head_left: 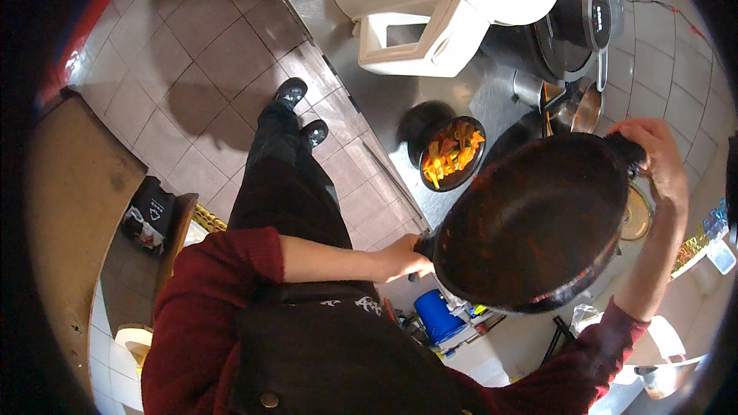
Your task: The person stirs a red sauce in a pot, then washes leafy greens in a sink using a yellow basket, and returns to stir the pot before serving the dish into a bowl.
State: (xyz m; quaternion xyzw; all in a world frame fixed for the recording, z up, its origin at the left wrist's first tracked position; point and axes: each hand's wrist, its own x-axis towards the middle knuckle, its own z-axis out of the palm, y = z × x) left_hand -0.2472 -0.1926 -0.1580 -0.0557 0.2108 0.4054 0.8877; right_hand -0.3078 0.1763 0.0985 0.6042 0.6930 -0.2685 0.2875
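Observation:
I hold a large dark wok point(530, 223) tilted above the steel counter point(369, 84); its inside looks bare. My left hand point(403, 257) is shut on the wok's long handle at its near-left side. My right hand point(655, 160) grips the small loop handle on the far-right rim. Just left of the wok's upper rim a black bowl point(452, 154) of orange, yellow and green stir-fried vegetables stands on the counter. Both my arms wear dark red sleeves.
A big white lidded appliance point(430, 8) and a dark electric cooker point(584, 23) stand at the back of the counter, with a metal pot point(580, 107) beside them. Under the counter is a blue container point(438, 315). My legs and black shoes point(292, 94) are over the tiled floor point(192, 69).

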